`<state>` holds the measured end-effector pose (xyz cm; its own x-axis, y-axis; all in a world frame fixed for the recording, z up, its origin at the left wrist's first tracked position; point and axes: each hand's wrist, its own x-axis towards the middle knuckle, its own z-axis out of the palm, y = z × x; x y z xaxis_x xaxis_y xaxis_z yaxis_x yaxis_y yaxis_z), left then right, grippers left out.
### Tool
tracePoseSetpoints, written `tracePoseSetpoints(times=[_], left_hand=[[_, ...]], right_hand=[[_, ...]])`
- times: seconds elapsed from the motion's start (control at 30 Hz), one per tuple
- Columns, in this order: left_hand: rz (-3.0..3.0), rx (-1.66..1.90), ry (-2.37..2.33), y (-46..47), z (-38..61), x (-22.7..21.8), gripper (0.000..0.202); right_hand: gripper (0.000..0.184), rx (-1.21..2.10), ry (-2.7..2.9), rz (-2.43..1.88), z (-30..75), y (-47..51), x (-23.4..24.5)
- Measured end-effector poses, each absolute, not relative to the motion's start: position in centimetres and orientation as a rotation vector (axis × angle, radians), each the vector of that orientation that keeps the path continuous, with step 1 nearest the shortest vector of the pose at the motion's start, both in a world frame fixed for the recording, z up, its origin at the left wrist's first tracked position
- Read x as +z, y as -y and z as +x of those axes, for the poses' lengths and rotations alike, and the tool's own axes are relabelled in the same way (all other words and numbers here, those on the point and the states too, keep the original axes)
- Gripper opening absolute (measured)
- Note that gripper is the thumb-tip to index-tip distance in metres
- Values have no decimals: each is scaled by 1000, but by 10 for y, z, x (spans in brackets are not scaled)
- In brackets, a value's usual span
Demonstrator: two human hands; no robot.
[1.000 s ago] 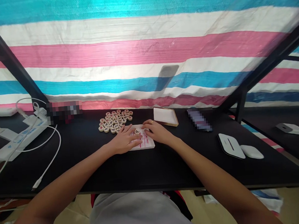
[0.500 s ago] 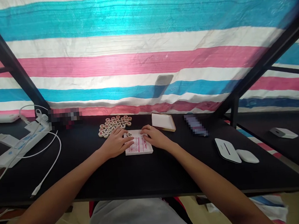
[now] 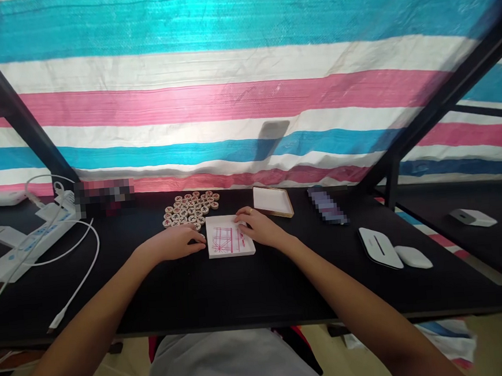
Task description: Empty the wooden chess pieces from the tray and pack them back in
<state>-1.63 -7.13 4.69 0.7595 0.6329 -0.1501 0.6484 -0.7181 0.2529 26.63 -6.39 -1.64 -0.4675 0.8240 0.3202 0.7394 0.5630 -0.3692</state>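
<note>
A shallow white box [image 3: 232, 253] with pink lines marked on its inner floor lies on the black desk in front of me. My right hand [image 3: 260, 229] rests over its right side, fingers curled across the back right corner, holding it. Just left of the box is my left hand [image 3: 175, 243], palm down, its thumb apart from the bent fingers. Its fingertips are at the near edge of a cluster of round Chinese chess pieces [image 3: 185, 209], marked in red and black. Whether they touch a piece is hard to make out.
Behind the box leans a white-lined box lid [image 3: 273, 201]. A phone [image 3: 328, 206], a flat white device [image 3: 380, 248] and a white rounded case [image 3: 414, 256] lie to the right. A white power strip [image 3: 33, 243] with cables occupies the left, and a striped sheet [image 3: 227, 103] hangs behind.
My left hand has moved left, off the box. The chess piece that was in the box by its fingers no longer shows there. My right hand stays on the box.
</note>
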Motion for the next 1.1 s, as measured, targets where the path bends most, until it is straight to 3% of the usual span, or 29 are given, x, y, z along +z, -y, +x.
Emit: tracePoseSetpoints(times=[1.1], left_hand=[[2691,-94,-1033,76,-8,38,22]], right_hand=[[23,261,2349,-1268,265,65,-15]])
